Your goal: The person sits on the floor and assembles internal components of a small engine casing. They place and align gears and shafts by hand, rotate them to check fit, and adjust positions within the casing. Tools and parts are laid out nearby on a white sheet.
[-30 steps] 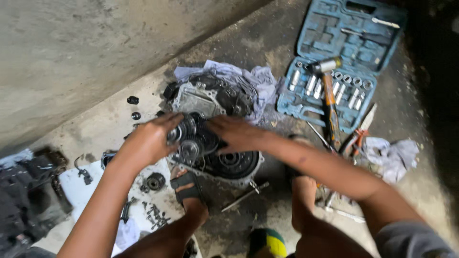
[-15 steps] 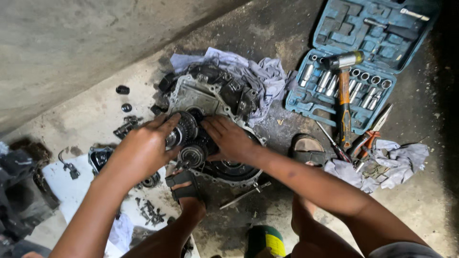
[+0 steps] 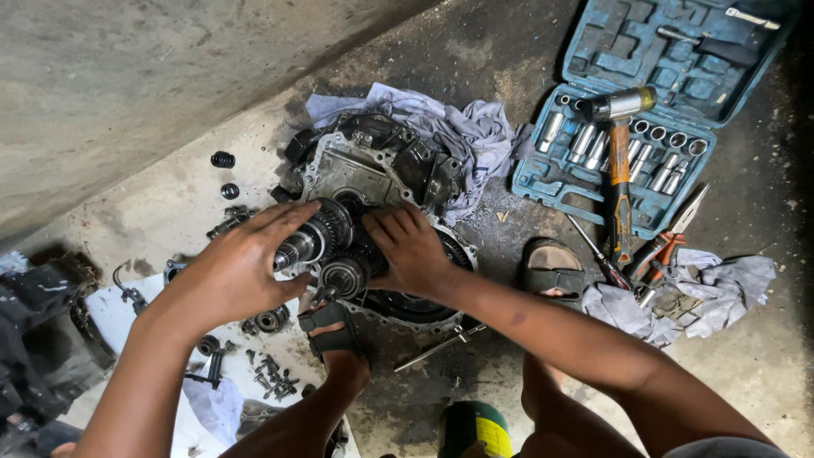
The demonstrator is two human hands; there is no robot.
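Observation:
A greasy metal gearbox housing (image 3: 356, 170) lies on the concrete floor with two toothed gear shafts (image 3: 326, 246) standing out of it. My left hand (image 3: 237, 267) is wrapped around the left gear shaft, fingers over its upper gears. My right hand (image 3: 415, 250) presses on the gears of the neighbouring shaft, fingers pointing left. Both hands touch the gear cluster from opposite sides. My sandalled foot (image 3: 331, 326) rests just below the housing.
An open blue socket set case (image 3: 653, 93) lies at the upper right with a hammer (image 3: 619, 161) across it. Pliers and a screwdriver (image 3: 653, 254) lie beside grey rags (image 3: 704, 288). Small parts and springs (image 3: 225, 170) are scattered at the left. A green can (image 3: 475, 428) stands at the bottom.
The view has shifted so the housing sits more central. My hands stay on the gear shafts, with the left hand gripping lower around its shaft.

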